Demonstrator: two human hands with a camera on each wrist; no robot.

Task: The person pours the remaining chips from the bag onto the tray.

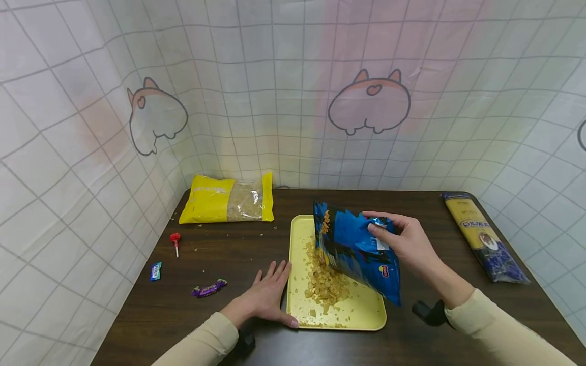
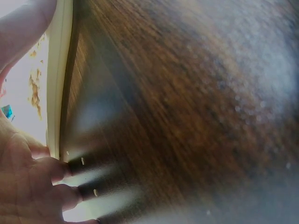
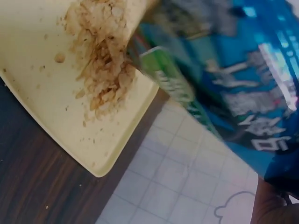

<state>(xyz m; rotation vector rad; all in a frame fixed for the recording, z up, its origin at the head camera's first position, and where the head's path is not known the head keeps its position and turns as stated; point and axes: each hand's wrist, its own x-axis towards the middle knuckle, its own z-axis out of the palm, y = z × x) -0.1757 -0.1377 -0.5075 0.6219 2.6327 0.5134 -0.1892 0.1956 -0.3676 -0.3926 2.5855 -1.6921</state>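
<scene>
Taking the yellow tray (image 1: 366, 312) as the middle of the dial, with twelve at the table's (image 1: 249, 249) far edge, the right hand (image 1: 409, 243) is at two o'clock, its fingers and thumb clamped on a blue chip bag (image 1: 354, 246). The bag hangs tilted over the tray, one corner jutting past the rim at four o'clock. Broken chips (image 1: 329, 287) lie in a loose heap down the tray's middle, with small crumbs scattered around, and the bag's nine o'clock end sits right by the heap (whether it touches the chips, I cannot tell). The left hand (image 1: 266, 297) lies at eight o'clock, fingers straight and a little apart along the tray's side, the thumb at its near corner. At ten o'clock, near the far edge, lies a yellow bag (image 1: 208, 199) with a clear panel. Around nine o'clock are three sweets: a purple-wrapped candy (image 1: 209, 288) nearest the left hand, a small blue-green candy (image 1: 155, 271) farther out, and a red lollipop (image 1: 175, 237) slightly above it. Well apart, between two and three o'clock, a yellow-and-blue packet (image 1: 471, 218) lies slantwise. A checked cloth (image 1: 284, 101) with animal drawings hangs behind everything.
</scene>
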